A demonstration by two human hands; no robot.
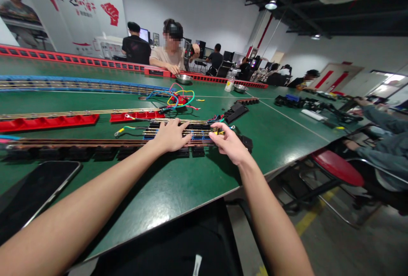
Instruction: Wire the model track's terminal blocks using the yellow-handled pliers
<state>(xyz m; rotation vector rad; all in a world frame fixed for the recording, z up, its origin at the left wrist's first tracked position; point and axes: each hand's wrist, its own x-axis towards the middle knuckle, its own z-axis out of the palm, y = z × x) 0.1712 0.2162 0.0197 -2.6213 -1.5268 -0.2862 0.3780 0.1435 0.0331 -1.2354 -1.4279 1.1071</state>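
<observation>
My left hand lies with fingers spread on a black and blue rail assembly that carries long brass-coloured bars. At its right end, the thumb and forefinger of my right hand close around a small yellow wire end; the fingers partly hide it. A green and yellow wire with a ring terminal sticks out at the assembly's left. Copper-coloured bars on black supports run along the near side. Behind my right hand lies a black block with thin coloured wires beside it.
A dark phone lies at the near left. Red trays, a blue rail and loose coloured wires lie farther back. Across the green table, a person holds a power drill. A bottle stands near metal bowls.
</observation>
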